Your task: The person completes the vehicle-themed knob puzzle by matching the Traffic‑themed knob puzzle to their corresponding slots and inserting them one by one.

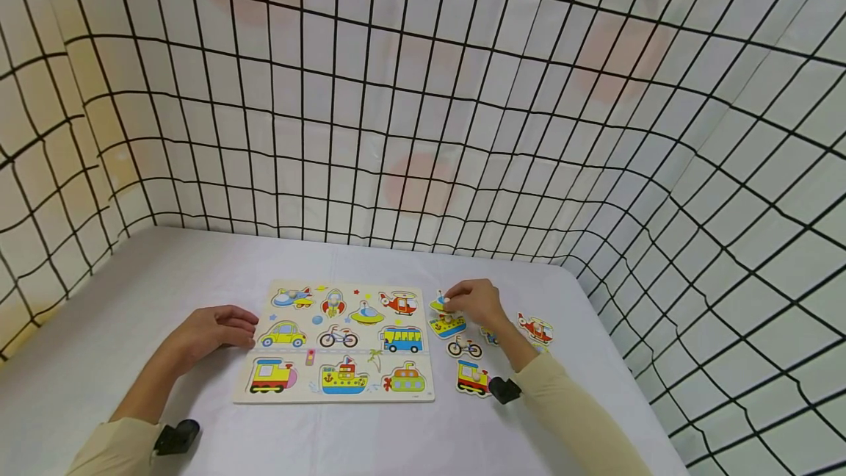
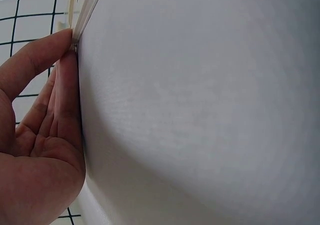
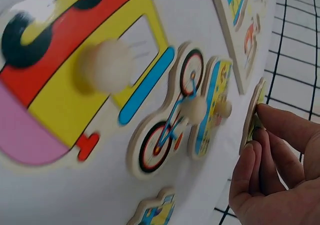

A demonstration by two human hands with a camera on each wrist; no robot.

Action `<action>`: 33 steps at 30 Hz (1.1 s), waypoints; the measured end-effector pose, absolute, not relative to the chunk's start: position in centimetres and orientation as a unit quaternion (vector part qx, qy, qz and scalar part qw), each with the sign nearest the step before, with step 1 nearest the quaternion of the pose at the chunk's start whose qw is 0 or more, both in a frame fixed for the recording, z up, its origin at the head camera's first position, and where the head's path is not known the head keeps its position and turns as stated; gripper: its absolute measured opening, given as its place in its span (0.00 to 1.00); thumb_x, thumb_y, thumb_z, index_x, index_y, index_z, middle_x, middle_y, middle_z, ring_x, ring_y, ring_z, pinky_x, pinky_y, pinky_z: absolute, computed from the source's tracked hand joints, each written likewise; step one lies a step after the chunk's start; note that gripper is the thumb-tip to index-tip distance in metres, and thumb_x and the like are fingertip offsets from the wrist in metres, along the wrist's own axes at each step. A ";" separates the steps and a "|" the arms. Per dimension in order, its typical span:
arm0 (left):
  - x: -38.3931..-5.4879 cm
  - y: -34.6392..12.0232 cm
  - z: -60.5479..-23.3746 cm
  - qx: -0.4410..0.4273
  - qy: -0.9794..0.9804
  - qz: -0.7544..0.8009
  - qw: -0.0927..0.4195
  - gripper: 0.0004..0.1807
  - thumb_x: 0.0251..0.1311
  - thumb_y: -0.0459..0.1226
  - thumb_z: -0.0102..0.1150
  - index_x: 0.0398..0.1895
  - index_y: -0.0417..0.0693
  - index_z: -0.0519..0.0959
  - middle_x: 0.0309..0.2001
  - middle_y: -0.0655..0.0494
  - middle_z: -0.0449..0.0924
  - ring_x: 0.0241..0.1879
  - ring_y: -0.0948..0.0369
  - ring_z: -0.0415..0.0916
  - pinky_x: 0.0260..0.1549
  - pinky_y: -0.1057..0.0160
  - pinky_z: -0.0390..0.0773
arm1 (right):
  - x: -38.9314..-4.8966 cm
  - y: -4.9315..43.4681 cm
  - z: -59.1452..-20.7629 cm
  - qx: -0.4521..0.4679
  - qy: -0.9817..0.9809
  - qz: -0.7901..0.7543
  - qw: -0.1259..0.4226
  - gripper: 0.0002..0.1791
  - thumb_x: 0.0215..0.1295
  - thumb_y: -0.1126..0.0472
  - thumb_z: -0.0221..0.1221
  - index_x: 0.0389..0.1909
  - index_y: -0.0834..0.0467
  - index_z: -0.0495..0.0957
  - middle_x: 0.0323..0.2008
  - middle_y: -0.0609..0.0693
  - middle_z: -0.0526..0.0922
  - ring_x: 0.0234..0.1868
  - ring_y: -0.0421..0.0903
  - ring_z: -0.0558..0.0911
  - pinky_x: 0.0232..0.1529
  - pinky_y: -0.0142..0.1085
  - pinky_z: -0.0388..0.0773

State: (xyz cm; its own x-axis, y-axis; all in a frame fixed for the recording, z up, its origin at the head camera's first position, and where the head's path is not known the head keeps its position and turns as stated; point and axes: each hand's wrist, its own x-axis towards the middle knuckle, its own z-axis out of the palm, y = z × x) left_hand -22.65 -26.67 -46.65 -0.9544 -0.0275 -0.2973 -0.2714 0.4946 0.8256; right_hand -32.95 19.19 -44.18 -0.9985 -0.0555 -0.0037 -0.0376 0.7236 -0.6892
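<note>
Saucer piece (image 1: 438, 305) clear of board edge (image 1: 428, 362)

White-covered table (image 1: 297, 439) | puzzle board (image 1: 369, 335) | boat piece (image 1: 448, 327) | bicycle piece (image 1: 464, 347) | train piece (image 1: 471, 378) | helicopter piece (image 1: 536, 329)

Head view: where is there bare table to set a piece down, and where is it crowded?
Bare table lies between the puzzle board and the mesh behind it, and along the board's near edge. Crowded: just right of the board, where loose pieces cluster near the right hand.

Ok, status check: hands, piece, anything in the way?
Right hand pinching UFO piece. Left hand touching puzzle board at left edge. Board's UFO picture uncovered.
</note>
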 end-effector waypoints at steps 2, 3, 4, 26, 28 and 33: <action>-22.7 -26.7 -46.7 -0.087 0.855 0.495 0.124 0.29 0.53 0.39 0.73 0.58 0.37 0.78 0.43 0.52 0.89 0.45 0.57 0.79 0.47 0.56 0.74 | -32.9 18.5 -44.1 -0.030 0.925 -0.378 0.017 0.07 0.55 0.59 0.73 0.35 0.55 0.89 0.31 0.47 0.89 0.34 0.44 0.83 0.39 0.38 0.77; -22.7 -26.7 -46.7 -0.088 0.855 0.495 0.124 0.29 0.53 0.39 0.73 0.58 0.37 0.78 0.43 0.52 0.88 0.45 0.57 0.79 0.47 0.56 0.74 | -32.8 18.1 -44.1 -0.035 0.924 -0.380 0.019 0.07 0.54 0.59 0.73 0.34 0.55 0.89 0.31 0.47 0.89 0.33 0.44 0.83 0.38 0.37 0.78; -22.7 -26.7 -46.7 -0.088 0.855 0.496 0.124 0.29 0.53 0.39 0.73 0.59 0.36 0.77 0.43 0.52 0.88 0.45 0.57 0.79 0.47 0.56 0.74 | -32.8 17.8 -44.2 -0.040 0.922 -0.385 0.021 0.07 0.54 0.59 0.74 0.34 0.55 0.88 0.30 0.47 0.89 0.32 0.44 0.84 0.36 0.36 0.78; -22.7 -26.5 -46.5 -0.098 0.854 0.497 0.120 0.30 0.53 0.38 0.73 0.59 0.36 0.77 0.44 0.51 0.88 0.45 0.56 0.79 0.50 0.52 0.76 | -31.7 10.8 -45.9 -0.103 0.920 -0.375 0.042 0.06 0.52 0.59 0.75 0.30 0.53 0.88 0.29 0.44 0.88 0.39 0.42 0.80 0.44 0.39 0.76; -22.7 -26.5 -46.6 -0.097 0.854 0.497 0.120 0.30 0.53 0.38 0.73 0.59 0.36 0.77 0.43 0.51 0.88 0.45 0.56 0.79 0.50 0.52 0.76 | -31.6 10.2 -46.0 -0.111 0.919 -0.377 0.041 0.06 0.52 0.59 0.76 0.30 0.54 0.88 0.28 0.44 0.87 0.37 0.42 0.80 0.42 0.38 0.76; -22.6 -26.5 -46.7 -0.094 0.854 0.497 0.121 0.30 0.53 0.38 0.73 0.59 0.36 0.77 0.43 0.53 0.88 0.44 0.57 0.79 0.47 0.57 0.74 | -31.4 9.2 -46.1 -0.123 0.914 -0.386 0.038 0.06 0.52 0.60 0.76 0.28 0.55 0.88 0.26 0.45 0.87 0.34 0.41 0.79 0.38 0.36 0.75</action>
State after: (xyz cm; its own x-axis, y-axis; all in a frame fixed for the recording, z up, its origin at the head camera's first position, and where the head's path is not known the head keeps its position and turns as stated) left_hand -22.58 -26.52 -46.66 -0.9531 -0.0405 -0.2998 -0.2807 0.4878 0.8266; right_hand -31.37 9.16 -46.08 -0.9668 -0.2542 0.0250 -0.1952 0.6722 -0.7142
